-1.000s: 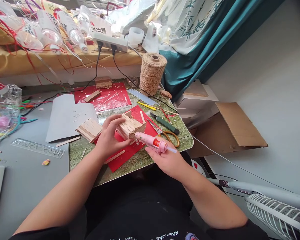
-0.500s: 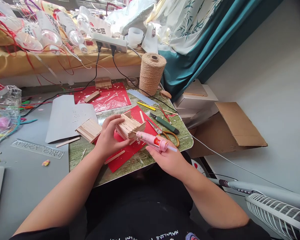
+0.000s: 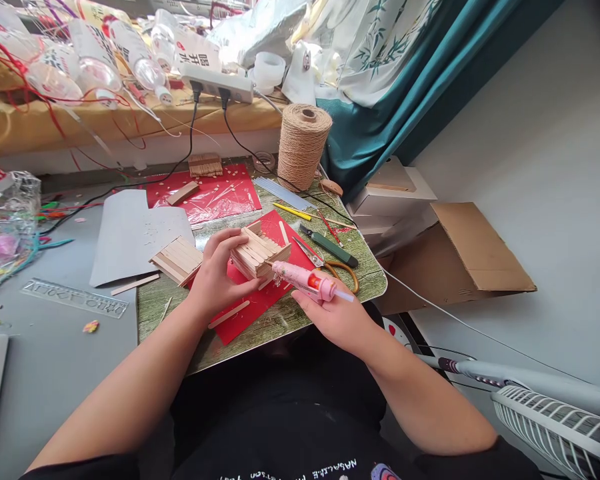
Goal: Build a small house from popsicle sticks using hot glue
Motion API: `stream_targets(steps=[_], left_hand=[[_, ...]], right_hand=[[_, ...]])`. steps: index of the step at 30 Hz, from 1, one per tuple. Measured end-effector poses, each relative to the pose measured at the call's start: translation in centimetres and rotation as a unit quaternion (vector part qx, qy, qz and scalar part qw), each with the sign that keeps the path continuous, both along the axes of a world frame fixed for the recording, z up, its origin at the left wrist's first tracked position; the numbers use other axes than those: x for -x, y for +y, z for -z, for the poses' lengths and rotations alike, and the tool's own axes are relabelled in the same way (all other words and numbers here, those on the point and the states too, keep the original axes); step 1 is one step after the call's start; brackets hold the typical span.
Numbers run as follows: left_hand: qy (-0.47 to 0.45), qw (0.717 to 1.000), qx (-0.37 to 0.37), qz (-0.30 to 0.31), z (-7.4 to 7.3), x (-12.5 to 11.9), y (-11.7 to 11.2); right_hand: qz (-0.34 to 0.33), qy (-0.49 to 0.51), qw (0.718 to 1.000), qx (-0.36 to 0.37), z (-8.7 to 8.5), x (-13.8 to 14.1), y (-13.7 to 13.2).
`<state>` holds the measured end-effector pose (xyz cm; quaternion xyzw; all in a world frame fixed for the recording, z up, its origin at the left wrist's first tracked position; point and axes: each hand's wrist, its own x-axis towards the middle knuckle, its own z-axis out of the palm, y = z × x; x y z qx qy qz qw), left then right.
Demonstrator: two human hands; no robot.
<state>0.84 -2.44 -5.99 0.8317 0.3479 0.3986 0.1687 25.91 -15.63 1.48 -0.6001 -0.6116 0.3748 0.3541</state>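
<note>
Little has moved since the first picture: the pink glue gun (image 3: 305, 280) has eased back slightly toward the right, so its metal tip now shows at the near corner of the stick box (image 3: 255, 255). That box sits over the red sheet (image 3: 235, 327) on the table (image 3: 373, 280), steadied by the left hand (image 3: 220, 270), whose fingers lie over its left side and top with the thumb along the lower front edge, pinching it. The right hand (image 3: 337, 320) is wrapped around the gun's grip; most of its fingers are hidden, so whether the trigger is pressed I cannot tell.

The step looks like gluing at that corner. To do it well, keep the box firmly braced, rest the nozzle lightly in the seam, squeeze gently and draw along the edge at an even pace, so the bead stays thin. The left thumb lies near the tip; sliding it farther back would guard against a burn. The scissors (image 3: 314, 255) lie just beyond the gun, so the right hand should lift clear when withdrawing.
</note>
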Motion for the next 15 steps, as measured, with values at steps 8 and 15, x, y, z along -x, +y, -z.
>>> stream_targets(steps=[8,15], left_hand=[[0.001,1.0,0.003,0.001,-0.05,0.01,-0.02],[0.002,1.0,0.013,0.001,-0.08,0.03,-0.13]], right_hand=[[0.007,-0.005,1.0,0.008,0.42,-0.07,0.06],[0.008,-0.001,1.0,0.008,0.45,-0.32,-0.07]])
